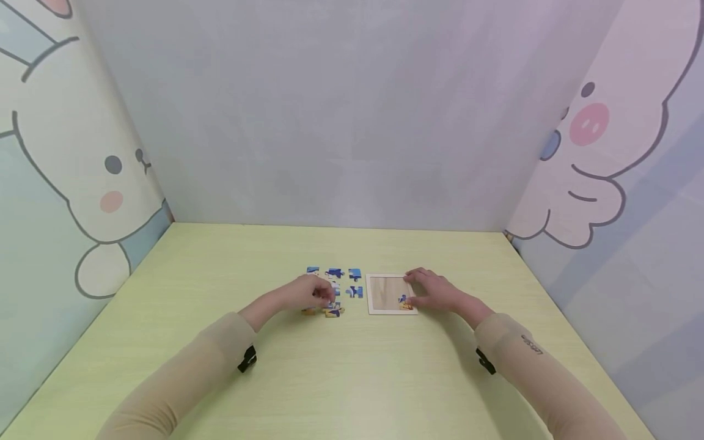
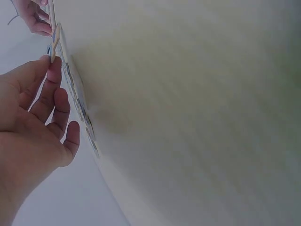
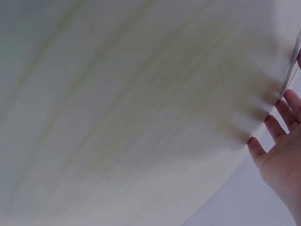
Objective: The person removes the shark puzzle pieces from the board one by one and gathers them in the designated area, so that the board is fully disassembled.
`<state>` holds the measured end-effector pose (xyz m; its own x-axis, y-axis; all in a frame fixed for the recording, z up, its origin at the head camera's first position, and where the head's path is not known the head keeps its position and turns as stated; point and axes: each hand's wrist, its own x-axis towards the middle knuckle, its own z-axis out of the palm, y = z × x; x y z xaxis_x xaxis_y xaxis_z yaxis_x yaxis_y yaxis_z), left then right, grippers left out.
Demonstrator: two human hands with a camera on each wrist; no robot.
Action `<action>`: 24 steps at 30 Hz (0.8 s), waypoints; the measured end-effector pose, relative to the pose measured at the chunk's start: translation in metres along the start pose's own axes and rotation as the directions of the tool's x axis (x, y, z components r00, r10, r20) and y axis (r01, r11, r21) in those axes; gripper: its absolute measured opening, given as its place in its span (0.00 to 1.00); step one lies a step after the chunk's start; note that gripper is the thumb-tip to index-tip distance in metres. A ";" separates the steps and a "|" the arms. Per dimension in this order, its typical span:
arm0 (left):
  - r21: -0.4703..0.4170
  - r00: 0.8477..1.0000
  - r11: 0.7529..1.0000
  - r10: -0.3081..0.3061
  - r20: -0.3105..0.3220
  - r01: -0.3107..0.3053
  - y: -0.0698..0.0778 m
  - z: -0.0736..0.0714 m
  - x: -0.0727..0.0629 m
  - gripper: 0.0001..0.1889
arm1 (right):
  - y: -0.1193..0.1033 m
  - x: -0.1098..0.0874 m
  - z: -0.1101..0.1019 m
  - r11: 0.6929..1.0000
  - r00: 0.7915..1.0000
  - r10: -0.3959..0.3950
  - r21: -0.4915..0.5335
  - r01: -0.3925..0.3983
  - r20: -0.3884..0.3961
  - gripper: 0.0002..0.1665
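My left hand (image 1: 308,293) is over the left part of a group of loose jigsaw pieces. In the left wrist view its thumb and forefinger pinch a thin jigsaw piece (image 2: 55,44), held edge-on above the table. To the right lies a square wooden puzzle tray (image 1: 385,312) with a pale rim. One blue and yellow piece (image 1: 404,302) sits in the tray's lower right corner. My right hand (image 1: 437,293) rests at the tray's right edge, fingers spread and thumb near that corner piece. In the right wrist view, several fingertips (image 3: 254,141) touch the table.
Loose pieces lie left of the tray, among them a blue one (image 1: 354,274), a blue and white one (image 1: 354,292) and a yellow one (image 1: 333,313). My left hand partly hides others. A grey wall (image 1: 341,122) stands behind the pale yellow table (image 1: 352,379).
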<state>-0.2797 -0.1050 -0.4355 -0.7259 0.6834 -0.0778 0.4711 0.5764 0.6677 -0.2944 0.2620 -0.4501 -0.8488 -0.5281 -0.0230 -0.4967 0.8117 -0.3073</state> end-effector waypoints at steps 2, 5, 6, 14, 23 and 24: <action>0.001 1.000 1.000 -0.005 -0.005 0.005 -0.002 0.001 0.000 0.05 | -0.001 0.000 0.000 1.000 1.000 0.006 -0.001 -0.006 0.004 0.37; 0.019 1.000 1.000 -0.015 -0.019 0.016 -0.003 0.003 0.001 0.05 | -0.002 0.000 0.000 1.000 1.000 0.012 0.005 -0.012 0.006 0.37; 0.028 1.000 1.000 -0.015 -0.026 0.015 -0.004 0.003 0.001 0.04 | -0.002 0.000 0.000 1.000 1.000 0.012 0.006 -0.012 0.006 0.37; 0.159 0.997 0.987 -0.019 -0.072 0.030 0.006 -0.003 0.008 0.05 | -0.003 0.001 -0.001 1.000 1.000 -0.002 -0.002 0.002 0.006 0.37; 0.202 0.996 0.979 0.009 -0.085 0.008 0.029 -0.016 0.020 0.05 | -0.002 0.003 -0.005 1.000 0.999 -0.023 -0.013 0.024 0.029 0.38; 0.206 0.996 0.979 0.017 -0.085 0.001 0.030 -0.017 0.022 0.05 | -0.002 0.003 -0.006 0.999 0.999 -0.030 -0.012 0.031 0.034 0.38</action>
<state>-0.2895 -0.0803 -0.4045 -0.7578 0.6524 -0.0032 0.5635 0.6571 0.5007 -0.2971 0.2603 -0.4441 -0.8269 -0.5605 -0.0458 -0.5246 0.7981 -0.2964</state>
